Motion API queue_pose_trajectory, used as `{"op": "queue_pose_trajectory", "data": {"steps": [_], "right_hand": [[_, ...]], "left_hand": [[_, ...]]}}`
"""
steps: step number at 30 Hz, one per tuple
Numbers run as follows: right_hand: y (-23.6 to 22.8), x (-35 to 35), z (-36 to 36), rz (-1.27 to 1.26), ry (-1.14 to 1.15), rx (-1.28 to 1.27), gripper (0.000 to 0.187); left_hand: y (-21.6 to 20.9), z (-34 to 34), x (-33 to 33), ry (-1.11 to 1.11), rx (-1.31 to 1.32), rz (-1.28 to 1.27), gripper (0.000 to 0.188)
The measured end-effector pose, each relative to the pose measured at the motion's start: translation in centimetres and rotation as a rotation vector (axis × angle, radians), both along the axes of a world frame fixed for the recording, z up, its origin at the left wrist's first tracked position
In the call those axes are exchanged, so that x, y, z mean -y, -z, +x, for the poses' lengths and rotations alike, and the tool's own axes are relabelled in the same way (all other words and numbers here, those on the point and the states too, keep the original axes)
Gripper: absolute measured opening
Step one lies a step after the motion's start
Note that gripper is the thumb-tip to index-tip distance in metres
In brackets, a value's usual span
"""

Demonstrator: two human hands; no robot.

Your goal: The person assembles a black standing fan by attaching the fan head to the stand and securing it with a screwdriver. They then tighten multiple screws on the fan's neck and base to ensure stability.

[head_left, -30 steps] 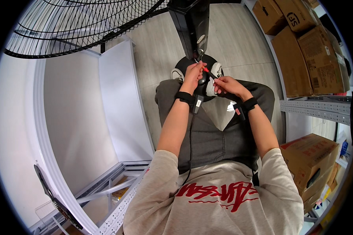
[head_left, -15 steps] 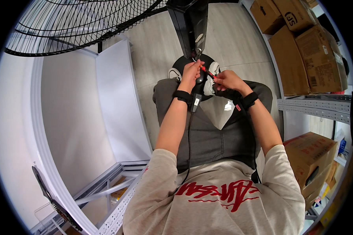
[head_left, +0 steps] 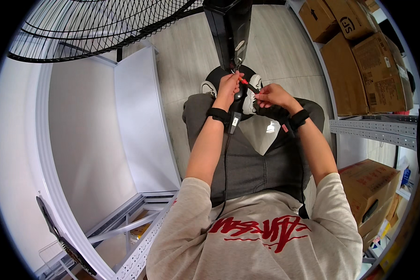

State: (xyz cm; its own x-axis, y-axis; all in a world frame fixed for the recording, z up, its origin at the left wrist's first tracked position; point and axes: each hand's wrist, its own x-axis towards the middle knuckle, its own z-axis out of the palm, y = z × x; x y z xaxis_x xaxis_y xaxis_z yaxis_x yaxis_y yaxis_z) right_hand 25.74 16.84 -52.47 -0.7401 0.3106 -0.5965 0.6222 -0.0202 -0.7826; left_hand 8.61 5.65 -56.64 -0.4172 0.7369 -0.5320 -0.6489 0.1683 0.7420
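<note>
A slim red and black screwdriver (head_left: 250,86) slants between my hands, in front of a dark upright post (head_left: 228,39). My right hand (head_left: 274,95) is closed, with thumb and fingertips pinching its black end. At the red end, my left hand (head_left: 228,88) is closed by the foot of the post, next to small shiny metal parts (head_left: 238,62). What its fingers grip there is too small and hidden to make out. Under both hands lies a round black base (head_left: 215,74), partly covered by my wrists and shoes.
A black wire fan guard (head_left: 102,32) fills the upper left. White shelving panels (head_left: 140,116) stand on the left. Cardboard boxes (head_left: 345,77) are stacked on a metal rack (head_left: 378,130) at the right, with another carton (head_left: 368,186) lower down. A pale glossy sheet (head_left: 261,133) rests between my knees.
The screwdriver looks turned, showing more black near my right fingers. Both hands stay in nearly the same place. The post appears slightly further right in the view.
</note>
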Motion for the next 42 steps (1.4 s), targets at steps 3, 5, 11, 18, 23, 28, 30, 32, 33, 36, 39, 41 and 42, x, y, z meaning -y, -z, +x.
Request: {"op": "queue_pose_trajectory", "data": {"steps": [3,5,11,18,23,28,30,32,33,36,39,41,42], "right_hand": [[-0.7,1.1,-0.6,0.493,-0.122,0.064,0.032],[-0.4,1.7,-0.7,0.658,-0.174,0.055,0.032],[1.3,0.2,0.2,-0.149,0.05,-0.036,0.03],[0.0,0.6,-0.1,0.289,-0.058,0.026,0.024],[1.1,1.0,0.2,0.327,-0.001,-0.01,0.026],[1.6,0.1,0.1,-0.163,0.05,-0.042,0.032],[0.9,0.1,0.0,-0.009,-0.001,-0.037,0.031],[0.4,0.5,0.0,0.28,-0.052,-0.013,0.032],[0.3,0.8,0.0,0.359,-0.066,-0.009,0.033],[0.3,1.3,0.0,0.453,-0.073,0.001,0.034],[0.7,1.3,-0.2,0.152,0.013,-0.017,0.033],[0.7,1.1,0.0,-0.189,0.09,-0.064,0.033],[0.9,0.9,0.2,-0.117,0.075,-0.076,0.037]], "left_hand": [[0.5,-0.2,0.1,-0.009,-0.009,0.013,0.028],[0.8,-0.3,0.1,-0.021,-0.009,0.025,0.028],[0.9,-0.1,0.0,-0.028,0.002,0.045,0.027],[0.1,0.2,0.1,0.045,0.045,-0.009,0.029],[0.8,0.1,0.1,0.048,0.043,0.024,0.029],[0.4,0.2,0.2,0.046,0.052,0.028,0.028],[0.3,0.2,0.2,0.043,0.035,0.01,0.028],[0.0,0.2,0.2,0.051,0.021,-0.007,0.028],[-0.1,0.3,0.2,0.059,0.016,-0.014,0.028],[0.2,0.2,0.3,0.068,0.021,0.003,0.028],[0.6,0.1,0.3,0.065,0.035,0.029,0.028],[0.5,0.1,0.3,0.063,0.035,0.032,0.028],[0.4,0.2,0.2,0.063,0.032,0.027,0.028]]}}
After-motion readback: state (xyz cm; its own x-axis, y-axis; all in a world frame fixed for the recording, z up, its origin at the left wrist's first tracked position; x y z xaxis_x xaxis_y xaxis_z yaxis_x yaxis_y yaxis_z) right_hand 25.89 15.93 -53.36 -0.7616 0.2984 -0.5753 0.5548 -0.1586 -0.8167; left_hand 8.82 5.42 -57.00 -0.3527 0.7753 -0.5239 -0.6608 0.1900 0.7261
